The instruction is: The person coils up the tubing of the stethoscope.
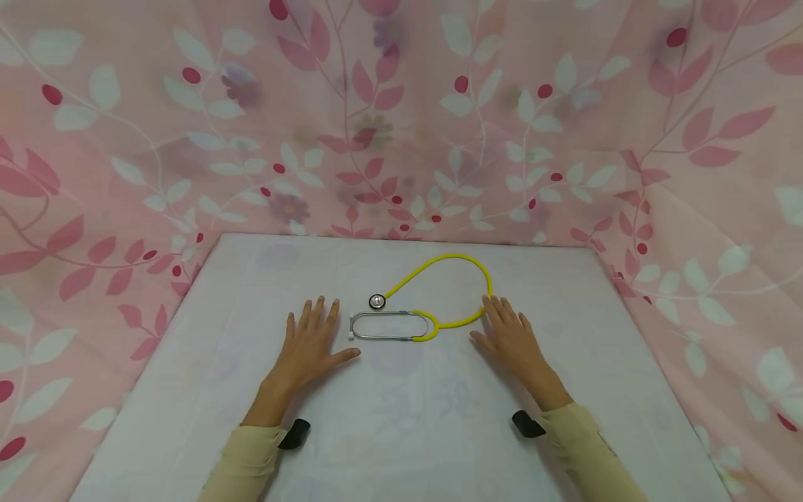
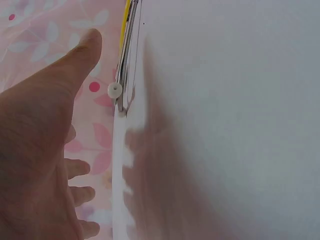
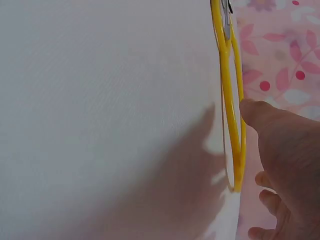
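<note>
A yellow stethoscope (image 1: 461, 323) lies on the white-covered table, its tube looped toward the far side. Its round metal chest piece (image 1: 377, 301) rests just beyond the metal ear tubes (image 1: 383, 339), whose white ear tips point left. My left hand (image 1: 309, 352), fingers spread and thumb out, hovers left of the ear tips; in the left wrist view an ear tip (image 2: 115, 90) shows beyond the thumb. My right hand (image 1: 513, 341) has its fingers extended at the right bend of the tube, overlapping it in the head view. Neither hand holds anything.
The table (image 1: 414, 432) has a pale cloth over it. Pink curtains (image 1: 401, 125) with leaf and berry prints hang behind it and along both sides. A black wrist camera (image 1: 295, 434) sits at the left sleeve, another black camera (image 1: 528, 424) at the right.
</note>
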Demonstrator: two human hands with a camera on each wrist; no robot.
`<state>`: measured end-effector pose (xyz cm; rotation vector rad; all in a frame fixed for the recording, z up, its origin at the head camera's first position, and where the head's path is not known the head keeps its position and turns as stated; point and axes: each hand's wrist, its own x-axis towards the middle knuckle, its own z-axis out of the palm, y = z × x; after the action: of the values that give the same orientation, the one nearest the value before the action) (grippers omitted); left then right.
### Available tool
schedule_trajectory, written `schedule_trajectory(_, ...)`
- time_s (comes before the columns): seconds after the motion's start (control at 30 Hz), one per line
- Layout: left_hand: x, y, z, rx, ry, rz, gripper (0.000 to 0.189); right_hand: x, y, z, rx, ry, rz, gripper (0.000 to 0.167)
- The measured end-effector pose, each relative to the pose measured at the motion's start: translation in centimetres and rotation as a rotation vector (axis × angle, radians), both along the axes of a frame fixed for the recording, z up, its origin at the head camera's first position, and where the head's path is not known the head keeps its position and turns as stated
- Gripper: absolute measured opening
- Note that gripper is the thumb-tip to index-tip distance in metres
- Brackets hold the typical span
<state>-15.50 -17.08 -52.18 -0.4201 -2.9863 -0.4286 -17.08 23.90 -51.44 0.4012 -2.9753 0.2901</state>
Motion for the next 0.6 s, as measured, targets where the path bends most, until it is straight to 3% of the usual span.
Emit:
schedule_trajectory(0.17,-0.1,1.0,0.1,0.017,-0.008,-0.045,0.105,-0.8,-2.6,-0.1,-0.011,-0.009,0.083,0.055)
schedule_trajectory(0.37,-0.3,1.8,0.2,0.016,0.023,-0.084,0.101,-1.1,-4.7,-1.0,-0.021,0.161,0.179,0.022)
schedule_trajectory(0.47,-0.6,2.2,0.3,0.022,0.017,-0.107,0.097,-1.3,-4.9,-1.0,-0.03,0.23,0.191,0.013)
schedule_trajectory(0.6,-1.2,2.9,0.3,0.06,0.016,-0.178,0.085,-1.4,-4.7,-0.8,-0.069,0.235,0.214,0.01)
